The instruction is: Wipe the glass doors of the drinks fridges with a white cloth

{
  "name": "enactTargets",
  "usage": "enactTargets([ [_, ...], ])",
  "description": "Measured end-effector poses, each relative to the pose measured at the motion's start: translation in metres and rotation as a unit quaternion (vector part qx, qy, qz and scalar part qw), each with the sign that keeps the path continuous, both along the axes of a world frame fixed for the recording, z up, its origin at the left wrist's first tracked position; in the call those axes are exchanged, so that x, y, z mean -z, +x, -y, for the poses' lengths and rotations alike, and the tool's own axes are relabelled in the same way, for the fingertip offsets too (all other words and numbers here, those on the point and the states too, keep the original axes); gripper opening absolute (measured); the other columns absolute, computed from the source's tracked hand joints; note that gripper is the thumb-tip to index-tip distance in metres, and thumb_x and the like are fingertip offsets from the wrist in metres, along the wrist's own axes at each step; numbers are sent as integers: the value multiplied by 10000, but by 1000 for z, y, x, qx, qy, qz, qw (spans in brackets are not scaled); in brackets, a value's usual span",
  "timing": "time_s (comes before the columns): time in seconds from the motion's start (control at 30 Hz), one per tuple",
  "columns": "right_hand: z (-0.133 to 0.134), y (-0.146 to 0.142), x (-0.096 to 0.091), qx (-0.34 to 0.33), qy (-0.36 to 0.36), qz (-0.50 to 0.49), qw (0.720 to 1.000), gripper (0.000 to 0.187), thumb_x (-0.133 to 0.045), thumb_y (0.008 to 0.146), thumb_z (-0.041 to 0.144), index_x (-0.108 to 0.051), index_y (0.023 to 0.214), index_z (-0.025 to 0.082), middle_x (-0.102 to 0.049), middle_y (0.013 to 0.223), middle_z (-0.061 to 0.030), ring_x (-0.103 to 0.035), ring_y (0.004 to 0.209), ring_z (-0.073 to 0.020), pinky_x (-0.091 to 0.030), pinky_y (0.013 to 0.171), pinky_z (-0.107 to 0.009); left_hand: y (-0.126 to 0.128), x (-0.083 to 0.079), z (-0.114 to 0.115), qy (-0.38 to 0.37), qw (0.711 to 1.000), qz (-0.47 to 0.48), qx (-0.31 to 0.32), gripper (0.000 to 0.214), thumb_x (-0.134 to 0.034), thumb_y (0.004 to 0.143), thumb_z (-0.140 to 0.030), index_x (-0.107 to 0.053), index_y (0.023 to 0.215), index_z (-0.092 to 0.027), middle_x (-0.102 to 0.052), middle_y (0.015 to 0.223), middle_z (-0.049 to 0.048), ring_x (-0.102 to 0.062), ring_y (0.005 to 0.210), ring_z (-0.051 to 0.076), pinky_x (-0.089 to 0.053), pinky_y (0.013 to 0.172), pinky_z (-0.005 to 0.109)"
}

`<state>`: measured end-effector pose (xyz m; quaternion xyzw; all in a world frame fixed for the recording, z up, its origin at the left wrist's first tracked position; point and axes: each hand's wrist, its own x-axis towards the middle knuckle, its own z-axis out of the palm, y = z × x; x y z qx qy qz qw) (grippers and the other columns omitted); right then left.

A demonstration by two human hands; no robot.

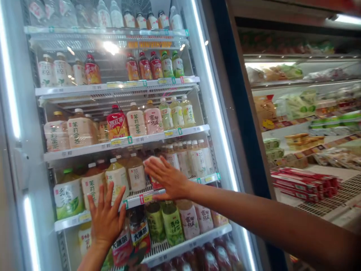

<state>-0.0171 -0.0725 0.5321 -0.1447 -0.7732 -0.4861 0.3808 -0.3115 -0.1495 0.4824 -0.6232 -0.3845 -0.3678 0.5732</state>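
Note:
My left hand (107, 218) is raised at the lower left with its fingers spread, holding nothing visible. It overlaps the view of a jasmine tea bottle (92, 184) and a bottle with a pale label (116, 178). My right hand (169, 178) reaches in from the right, fingers stretched out flat, in front of the fourth shelf. A pale pinkish patch (153, 162) shows by its fingertips; I cannot make out what it is. Close by stands a tea bottle with a white label (137, 173). Glare spots suggest glass between the hands and the bottles; contact is unclear.
A tall lit drinks cooler (222, 146) holds several shelves of bottles. A handle-like fitting (24, 165) sits on its left frame. To the right, an open chilled display has packaged food, including a stack of red packets (306, 182) on a wire shelf.

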Motion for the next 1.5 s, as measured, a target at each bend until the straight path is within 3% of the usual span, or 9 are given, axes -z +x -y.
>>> enactTargets([
  [0.1, 13, -10, 51, 4, 25, 142, 989, 895, -390, 898, 792, -388, 1599, 237, -312, 1696, -2, -169, 1610, -163, -205, 1332, -381, 0, 0, 0, 2, 1000, 4, -1, 786, -587, 956, -260, -203, 1634, -366, -145, 1737, 51, -106, 1612, 349, -40, 1293, 684],
  [0.17, 15, -8, 50, -2, 41, 207, 977, 814, -393, 907, 769, -404, 1582, 315, -353, 1675, 85, -192, 1593, -85, -231, 1318, -300, 1, 1, 0, -3, 1000, 7, 2, 778, -586, 957, -268, -211, 1632, -366, -145, 1736, 48, -97, 1615, 342, -35, 1295, 676],
  [0.37, 4, -16, -84, -7, 16, 90, 996, 999, -447, 956, 694, -93, 1650, 68, -171, 1728, -167, -69, 1624, -294, -87, 1333, -568, 0, 3, -2, -6, 1000, 14, 11, 730, -557, 973, -304, -238, 1626, -363, -154, 1735, 39, -90, 1618, 328, -30, 1295, 676],
  [0.47, 4, -36, -117, -26, -1, -23, 999, 1068, -462, 932, 747, -60, 1650, 67, -131, 1728, -205, -28, 1621, -342, -54, 1313, -619, -1, 4, -2, -12, 1000, 13, 12, 717, -559, 972, -352, -261, 1624, -351, -162, 1734, 47, -90, 1618, 336, -23, 1295, 673],
  [0.67, 14, -54, -85, -32, 20, 161, 986, 1018, -447, 942, 730, -181, 1629, 27, -177, 1721, -203, -70, 1620, -331, -31, 1322, -563, 0, 4, 1, -3, 1000, 5, -1, 770, -550, 969, -308, -190, 1648, -250, -170, 1727, 90, -67, 1621, 318, -15, 1304, 643],
  [0.8, 16, -50, -104, -32, 50, 328, 943, 926, -463, 945, 688, -277, 1612, 73, -253, 1716, -124, -147, 1615, -265, -7, 1337, -461, 2, 3, -1, 4, 1000, 16, -9, 817, -520, 982, -311, -92, 1644, -93, -153, 1713, 174, -44, 1623, 293, -8, 1311, 609],
  [1.0, 19, -64, -147, -22, 12, 37, 999, 1005, -429, 958, 696, -180, 1619, -18, -166, 1711, -241, -92, 1609, -384, -39, 1308, -605, -2, 1, 5, -19, 999, 3, -30, 804, -509, 995, -327, -90, 1646, -109, -198, 1705, 173, -49, 1621, 292, -29, 1308, 606],
  [1.3, 33, -96, -34, -34, 24, 270, 962, 996, -480, 890, 774, -306, 1610, 107, -252, 1712, -112, -183, 1610, -235, -149, 1337, -456, -50, 4, 33, -55, 998, -15, -37, 820, -503, 996, -367, -72, 1650, -126, -224, 1705, 172, -86, 1617, 277, -94, 1315, 535],
  [1.5, 33, -113, -123, -33, 26, 172, 984, 1005, -453, 938, 720, -208, 1617, 22, -196, 1718, -188, -128, 1615, -317, -47, 1325, -568, -80, -43, 36, -25, 998, 16, -51, 817, -481, 1006, -371, -30, 1655, -163, -111, 1733, 169, -17, 1622, 295, -47, 1306, 593],
])
